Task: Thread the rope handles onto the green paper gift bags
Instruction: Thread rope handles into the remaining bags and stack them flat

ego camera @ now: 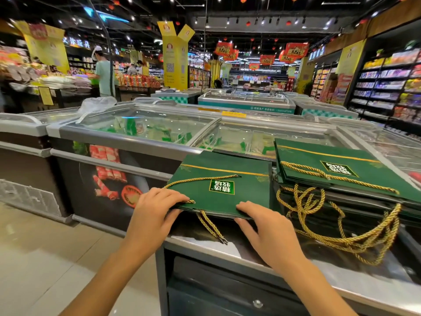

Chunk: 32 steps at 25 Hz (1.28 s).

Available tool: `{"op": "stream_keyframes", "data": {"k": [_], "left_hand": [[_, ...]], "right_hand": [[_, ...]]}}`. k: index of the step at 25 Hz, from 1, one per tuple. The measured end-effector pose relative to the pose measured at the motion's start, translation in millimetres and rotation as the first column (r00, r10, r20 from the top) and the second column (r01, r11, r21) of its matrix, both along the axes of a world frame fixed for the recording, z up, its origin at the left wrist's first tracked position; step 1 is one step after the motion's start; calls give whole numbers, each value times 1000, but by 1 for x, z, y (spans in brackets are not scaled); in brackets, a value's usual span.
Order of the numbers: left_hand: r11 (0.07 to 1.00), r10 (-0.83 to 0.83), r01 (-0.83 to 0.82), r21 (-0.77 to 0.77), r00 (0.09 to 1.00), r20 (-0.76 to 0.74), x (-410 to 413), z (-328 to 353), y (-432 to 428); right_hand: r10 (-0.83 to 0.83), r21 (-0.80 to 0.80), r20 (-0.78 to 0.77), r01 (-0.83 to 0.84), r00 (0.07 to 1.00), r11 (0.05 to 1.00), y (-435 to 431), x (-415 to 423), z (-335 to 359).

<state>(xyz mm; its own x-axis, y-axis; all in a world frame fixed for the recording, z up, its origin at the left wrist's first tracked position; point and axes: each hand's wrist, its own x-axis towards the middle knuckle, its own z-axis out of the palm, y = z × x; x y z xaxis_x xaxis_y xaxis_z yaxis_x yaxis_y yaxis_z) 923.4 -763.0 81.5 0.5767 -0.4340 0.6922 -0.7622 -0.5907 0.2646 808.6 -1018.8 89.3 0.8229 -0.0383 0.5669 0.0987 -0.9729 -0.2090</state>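
Just beside held bag (248,188), stacked bags (307,158).

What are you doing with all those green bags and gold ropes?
A person is fitting rope handles to green paper bags. The left hand and right hand grip the near edge of one flat bag. One rope lies across it, and two rope ends dangle below. A stack of roped bags sits to its right.

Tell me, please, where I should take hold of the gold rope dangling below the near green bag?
Pinch the gold rope just above its capped tips, coming from the near side. That stretch runs free out from under the near edge of the green bag; the rest is hidden beneath the paper.
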Motion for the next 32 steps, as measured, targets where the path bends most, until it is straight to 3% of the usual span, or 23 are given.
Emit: {"op": "stream_keyframes", "data": {"k": [6,10,16,20,22,24,27,32], "left_hand": [[999,5,-4,-45,1000,10,-47,-12,19],[999,12,-13,-49,1000,-5,-65,-15,25],[997,-16,7,-79,994,-108,-78,-4,28],[986,11,-36,-165,989,-147,-72,36,17],[998,0,-12,-63,982,-190,-57,64,-5],[981,-8,60,183,963,-270,-35,86,-37],[847,65,116,518,946,-317,0,100,-92],[803,133,131,581,911,-391,39,82,-146]], "right_hand": [[161,68,138,-172,977,983,-3,-35,-12],[136,99,139,-150,981,984,-18,-50,-15],[203,374,119,-234,972,898,-30,-57,-18],[228,458,90,-244,969,855,-32,-57,-17],[233,479,77,-240,970,844,-34,-57,-17],[239,509,66,-239,969,827,-35,-57,-17],[255,534,52,-243,966,810,-37,-57,-16],[263,536,49,-248,963,807,-37,-58,-14]]}}
